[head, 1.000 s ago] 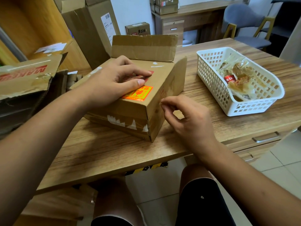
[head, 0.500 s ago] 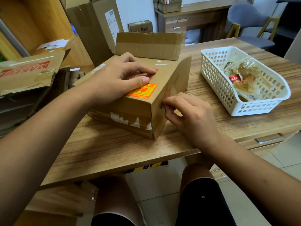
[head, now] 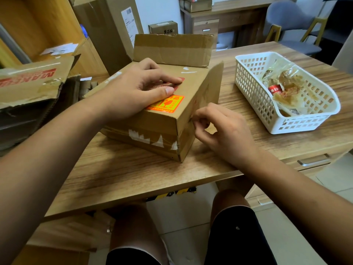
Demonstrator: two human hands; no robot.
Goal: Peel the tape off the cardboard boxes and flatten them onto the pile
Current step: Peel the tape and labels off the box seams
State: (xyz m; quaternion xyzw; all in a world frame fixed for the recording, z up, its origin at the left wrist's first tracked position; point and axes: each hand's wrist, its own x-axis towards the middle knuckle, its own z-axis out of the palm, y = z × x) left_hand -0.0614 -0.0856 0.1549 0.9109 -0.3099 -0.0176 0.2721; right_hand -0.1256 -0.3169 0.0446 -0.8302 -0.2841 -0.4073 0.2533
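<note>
A brown cardboard box (head: 166,129) stands on the wooden table (head: 133,175), with its far flap up and its right flap half raised. An orange sticker (head: 168,103) marks its top, and torn white tape remnants (head: 150,139) run along its front face. My left hand (head: 133,90) lies flat on the box top with its fingers spread, pressing it down. My right hand (head: 219,131) is at the box's right front corner, with its thumb and fingers curled and pinching at the tape on the edge there. A pile of flattened boxes (head: 32,87) lies at the left.
A white plastic basket (head: 257,109) with crumpled tape stands on the right of the table. Tall cardboard boxes (head: 107,31) lean behind the box. A desk and grey chair (head: 292,25) are at the back. My knees are under the table's front edge.
My right hand has shifted slightly along the box's right front edge, its fingers working at the tape. My left hand stays pressed on the top.
</note>
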